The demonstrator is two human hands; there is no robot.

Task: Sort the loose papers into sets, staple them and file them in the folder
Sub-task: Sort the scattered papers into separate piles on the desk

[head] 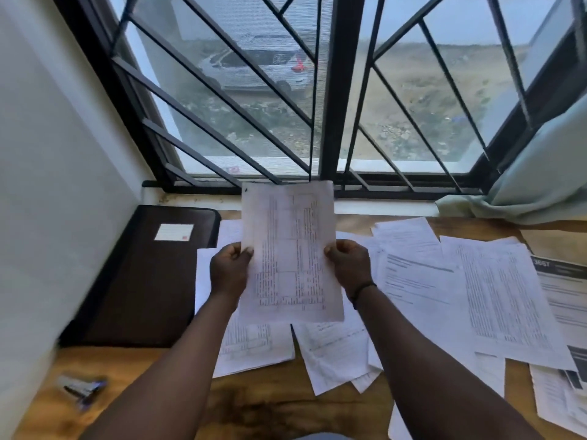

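Note:
I hold a printed sheet [290,249] upright above the table. My left hand [230,268] pinches its left edge and my right hand [351,265] pinches its right edge. Whether it is a single sheet or a thin set, I cannot tell. Several loose printed papers [495,296] lie spread over the wooden table [286,408], under and to the right of my hands. A dark brown folder [149,281] lies closed at the left, with a white label on its cover. A stapler [81,390] rests near the front left corner, blurred.
A white wall [47,185] closes off the left side. A barred window [317,106] and its sill run along the back. A pale green curtain [540,173] hangs down onto the table's back right corner.

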